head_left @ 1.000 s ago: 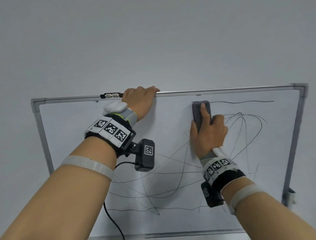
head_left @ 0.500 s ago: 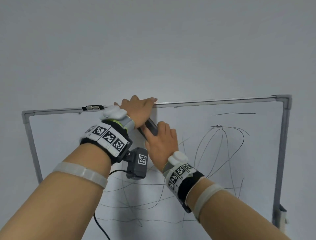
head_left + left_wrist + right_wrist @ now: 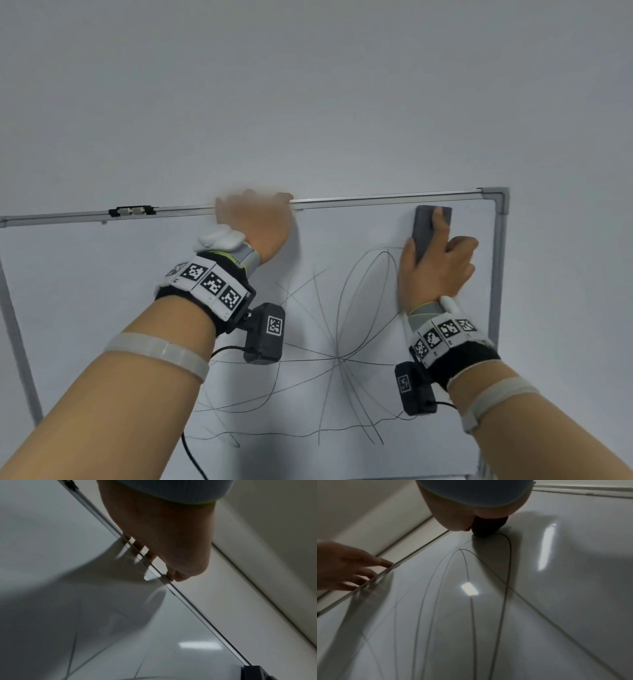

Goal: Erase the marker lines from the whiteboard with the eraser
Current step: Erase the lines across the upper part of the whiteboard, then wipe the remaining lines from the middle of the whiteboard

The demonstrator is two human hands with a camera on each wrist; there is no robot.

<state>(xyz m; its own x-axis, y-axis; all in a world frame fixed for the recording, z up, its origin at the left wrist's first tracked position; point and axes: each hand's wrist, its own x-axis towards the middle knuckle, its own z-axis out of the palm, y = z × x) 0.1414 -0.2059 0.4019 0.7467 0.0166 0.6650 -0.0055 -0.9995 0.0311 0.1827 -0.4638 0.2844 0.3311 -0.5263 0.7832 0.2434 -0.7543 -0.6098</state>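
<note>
The whiteboard (image 3: 102, 291) hangs on the wall, covered with thin black marker lines (image 3: 339, 356) across its middle and lower part. My right hand (image 3: 435, 270) grips the dark grey eraser (image 3: 424, 229) and presses it flat on the board near the top right corner, index finger laid along it. In the right wrist view the eraser (image 3: 488, 526) sits at the top of the looping marker lines (image 3: 471, 601). My left hand (image 3: 255, 222) holds the board's top frame edge (image 3: 376, 198), fingers hooked over it. The left wrist view shows the left hand (image 3: 163, 534) curled behind the frame edge (image 3: 197, 609).
A small black clip (image 3: 132, 210) sits on the top frame at the left. The plain grey wall (image 3: 308, 85) fills the space above the board. The right frame post (image 3: 498, 274) runs close beside the eraser. A black cable (image 3: 191, 455) hangs from my left wrist camera.
My right hand swept the eraser from beside the left hand across to the top right corner. The short horizontal line at the top right and the loops' tops are gone. The left hand stayed put.
</note>
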